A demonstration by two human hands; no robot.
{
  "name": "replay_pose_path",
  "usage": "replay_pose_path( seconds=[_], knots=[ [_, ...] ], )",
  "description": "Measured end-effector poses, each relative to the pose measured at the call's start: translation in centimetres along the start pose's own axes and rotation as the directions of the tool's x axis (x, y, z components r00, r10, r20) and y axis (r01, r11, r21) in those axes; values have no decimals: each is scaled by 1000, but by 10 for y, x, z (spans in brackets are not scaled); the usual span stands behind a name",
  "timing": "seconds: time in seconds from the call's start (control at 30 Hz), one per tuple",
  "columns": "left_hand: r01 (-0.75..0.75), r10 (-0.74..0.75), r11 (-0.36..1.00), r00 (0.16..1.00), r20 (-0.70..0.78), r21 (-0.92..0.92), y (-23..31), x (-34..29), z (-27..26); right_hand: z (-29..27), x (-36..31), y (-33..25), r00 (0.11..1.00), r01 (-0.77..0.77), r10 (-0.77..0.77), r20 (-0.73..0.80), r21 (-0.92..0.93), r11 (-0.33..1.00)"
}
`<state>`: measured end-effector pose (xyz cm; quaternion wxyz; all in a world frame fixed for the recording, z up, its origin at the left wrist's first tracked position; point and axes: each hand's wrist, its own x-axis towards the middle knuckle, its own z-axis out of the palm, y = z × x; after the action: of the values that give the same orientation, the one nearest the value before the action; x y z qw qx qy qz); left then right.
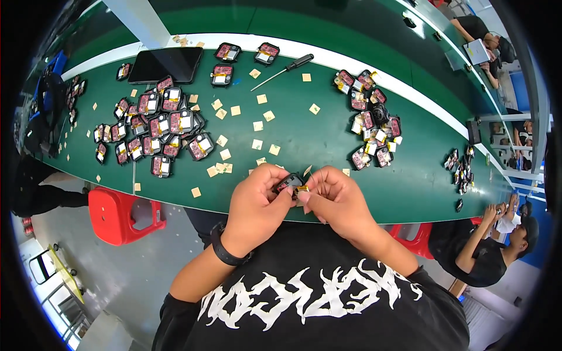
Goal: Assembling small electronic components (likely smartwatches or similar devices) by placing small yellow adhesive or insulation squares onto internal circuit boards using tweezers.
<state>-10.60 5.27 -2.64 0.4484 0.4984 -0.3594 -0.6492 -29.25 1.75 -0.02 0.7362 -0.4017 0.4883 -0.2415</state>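
At the table's near edge, my left hand (254,196) is closed around a small black device housing (284,182), its open side partly covered by my fingers. My right hand (339,196) pinches a small yellow-edged part (302,189) beside the housing; it resembles the white batteries with yellow tape in the piles, but fingers hide most of it. A thin tan piece (307,171) sticks up by the right fingertips. Left of my hands lies a large pile of black housings (158,126) with red circuit boards and white batteries. A smaller pile of them (367,120) lies to the right.
Tan paper squares (257,126) are scattered over the green table (293,146). Toward the back lie a screwdriver (284,71), a black tablet (165,65) and a few more housings (222,75). Red stools (120,216) stand below the near edge. Another person (480,251) works at the right.
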Motion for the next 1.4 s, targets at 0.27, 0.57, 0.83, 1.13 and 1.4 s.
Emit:
replay_pose_path(
  seconds=[0.27,0.57,0.83,1.13,1.4],
  knots=[
    [-19,20,999,1000,10,-26,-5,-2,-2,-5,-3,-6,946,320,-315,81,-402,858],
    [-32,32,999,999,14,-14,-3,-2,-1,-15,1,-4,803,526,-546,237,-714,463],
    [-70,71,997,997,-4,44,-11,-2,1,0,-3,9,967,240,-252,30,-432,869],
    [-161,161,984,987,-1,72,-16,-2,-1,6,4,8,954,265,-299,-12,-429,863],
    [-122,124,992,987,104,-25,-14,-6,-8,7,18,20,964,100,-167,-209,-300,949]
  ],
)
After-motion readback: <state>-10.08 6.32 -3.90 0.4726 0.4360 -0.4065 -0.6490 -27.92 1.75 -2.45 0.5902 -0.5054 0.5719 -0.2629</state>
